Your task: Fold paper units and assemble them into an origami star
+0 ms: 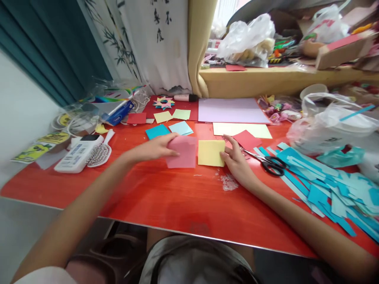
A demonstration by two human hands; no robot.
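Yellow square held, bag with beige contents

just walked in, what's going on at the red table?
A person at the red table has a paper square in each hand: the left hand holds a pink square, the right hand a yellow square. The two squares are side by side with a narrow gap between them. Black-handled scissors lie just beyond the right hand, beside a pile of blue paper offcuts. A multicoloured paper star lies farther back.
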